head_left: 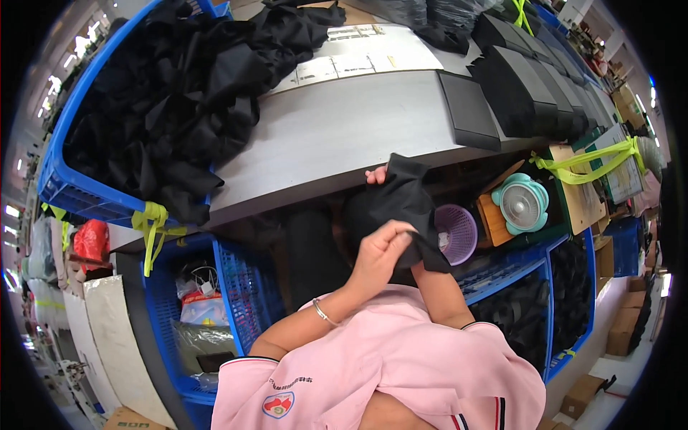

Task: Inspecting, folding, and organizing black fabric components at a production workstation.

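A piece of black fabric [403, 192] hangs over my lap, below the front edge of the grey table. My left hand [382, 252], with a bracelet at the wrist, pinches its lower edge between thumb and fingers. The cloth covers most of my right hand [376, 175] and wrist. Only curled fingertips show, at the cloth's upper left edge, and they appear to grip it. Whether the cloth is a single layer or a pouch, I cannot tell.
A blue crate [54, 168] heaped with black fabric [172, 93] stands on the table's left. Flat black panels [469, 111] and stacked black pieces [523, 97] lie right. Below are a purple basket [456, 233], a teal fan [521, 204] and blue crates [251, 287] on both sides.
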`<act>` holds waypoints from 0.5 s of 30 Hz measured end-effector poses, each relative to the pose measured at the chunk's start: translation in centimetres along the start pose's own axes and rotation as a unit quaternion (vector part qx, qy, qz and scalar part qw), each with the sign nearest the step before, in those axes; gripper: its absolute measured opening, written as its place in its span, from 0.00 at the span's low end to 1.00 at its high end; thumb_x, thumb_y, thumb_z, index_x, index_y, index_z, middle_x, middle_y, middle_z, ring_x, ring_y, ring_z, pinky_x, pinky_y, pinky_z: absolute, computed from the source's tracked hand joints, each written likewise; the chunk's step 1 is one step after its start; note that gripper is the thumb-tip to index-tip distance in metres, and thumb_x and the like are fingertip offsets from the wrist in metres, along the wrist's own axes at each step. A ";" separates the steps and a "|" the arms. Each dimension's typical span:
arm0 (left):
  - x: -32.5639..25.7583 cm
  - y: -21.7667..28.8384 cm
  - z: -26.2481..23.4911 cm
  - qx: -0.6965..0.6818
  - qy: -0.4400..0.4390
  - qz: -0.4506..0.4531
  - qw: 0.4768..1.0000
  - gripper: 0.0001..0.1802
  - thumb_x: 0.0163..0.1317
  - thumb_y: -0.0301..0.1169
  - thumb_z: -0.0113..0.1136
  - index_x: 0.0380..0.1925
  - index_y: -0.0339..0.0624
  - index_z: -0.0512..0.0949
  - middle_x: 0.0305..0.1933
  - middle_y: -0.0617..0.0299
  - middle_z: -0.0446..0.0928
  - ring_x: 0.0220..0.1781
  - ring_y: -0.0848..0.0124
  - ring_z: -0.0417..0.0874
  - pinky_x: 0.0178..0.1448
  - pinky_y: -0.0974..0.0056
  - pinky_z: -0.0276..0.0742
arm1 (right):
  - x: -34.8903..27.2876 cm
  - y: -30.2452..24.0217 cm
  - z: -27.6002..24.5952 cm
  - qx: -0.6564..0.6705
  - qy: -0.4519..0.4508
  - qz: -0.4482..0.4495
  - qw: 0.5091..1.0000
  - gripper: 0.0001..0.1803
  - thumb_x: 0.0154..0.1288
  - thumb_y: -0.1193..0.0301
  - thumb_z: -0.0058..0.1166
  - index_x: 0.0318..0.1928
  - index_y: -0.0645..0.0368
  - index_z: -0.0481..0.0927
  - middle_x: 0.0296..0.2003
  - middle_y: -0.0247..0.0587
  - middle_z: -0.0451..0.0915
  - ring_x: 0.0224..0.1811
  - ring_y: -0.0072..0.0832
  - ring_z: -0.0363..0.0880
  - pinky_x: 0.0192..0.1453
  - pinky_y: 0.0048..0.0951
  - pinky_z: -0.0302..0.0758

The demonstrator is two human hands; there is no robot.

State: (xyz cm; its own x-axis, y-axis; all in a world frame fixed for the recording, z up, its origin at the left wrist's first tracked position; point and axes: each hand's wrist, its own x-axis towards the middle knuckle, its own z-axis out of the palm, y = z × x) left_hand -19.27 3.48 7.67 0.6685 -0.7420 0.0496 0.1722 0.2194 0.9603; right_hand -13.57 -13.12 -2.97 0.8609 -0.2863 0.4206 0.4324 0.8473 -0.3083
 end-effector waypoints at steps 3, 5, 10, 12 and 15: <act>1.8 -0.5 -2.4 0.126 0.156 0.113 0.973 0.05 0.70 0.22 0.57 0.40 0.37 0.81 0.33 0.69 0.77 0.35 0.83 0.73 0.41 0.74 0.71 | -4.3 0.3 5.8 -0.125 0.146 0.122 0.974 0.20 0.71 0.66 0.55 0.60 0.58 0.74 0.56 0.40 0.77 0.58 0.28 0.75 0.65 0.34 0.72; 3.2 1.0 -3.6 0.216 0.215 0.169 0.937 0.06 0.70 0.23 0.58 0.42 0.36 0.83 0.34 0.63 0.82 0.37 0.79 0.78 0.43 0.71 0.75 | -7.8 1.5 6.3 -0.248 0.196 0.130 0.940 0.23 0.74 0.62 0.53 0.66 0.51 0.72 0.66 0.35 0.72 0.67 0.27 0.70 0.74 0.34 0.65; 6.8 -2.4 -11.4 0.203 0.348 0.117 0.908 0.12 0.72 0.32 0.59 0.39 0.33 0.83 0.29 0.69 0.79 0.34 0.81 0.73 0.40 0.70 0.73 | -8.6 1.5 14.4 -0.460 0.095 0.226 0.853 0.04 0.72 0.76 0.49 0.41 0.60 0.77 0.38 0.32 0.78 0.40 0.23 0.76 0.58 0.35 0.73; 8.4 -2.1 -16.2 0.230 0.461 0.163 0.842 0.15 0.72 0.34 0.60 0.35 0.30 0.83 0.28 0.73 0.76 0.30 0.84 0.70 0.35 0.72 0.70 | -10.2 0.0 14.5 -0.498 -0.044 0.176 0.848 0.04 0.68 0.79 0.53 0.42 0.62 0.79 0.37 0.33 0.77 0.40 0.20 0.74 0.53 0.31 0.73; 8.0 1.8 -16.8 0.064 0.407 0.167 0.895 0.13 0.71 0.33 0.62 0.35 0.31 0.83 0.31 0.72 0.79 0.33 0.84 0.73 0.38 0.74 0.71 | -13.1 -3.5 14.2 -0.534 0.009 0.215 0.817 0.12 0.69 0.79 0.53 0.52 0.62 0.77 0.40 0.31 0.77 0.45 0.18 0.74 0.61 0.24 0.70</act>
State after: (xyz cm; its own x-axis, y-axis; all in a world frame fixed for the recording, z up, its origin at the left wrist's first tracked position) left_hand -1.46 8.52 5.16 0.9821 0.0718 0.1742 -0.1862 0.2298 0.9553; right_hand -30.17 -5.94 4.69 0.9946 -0.0793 0.0675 0.0677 -0.0005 -0.9977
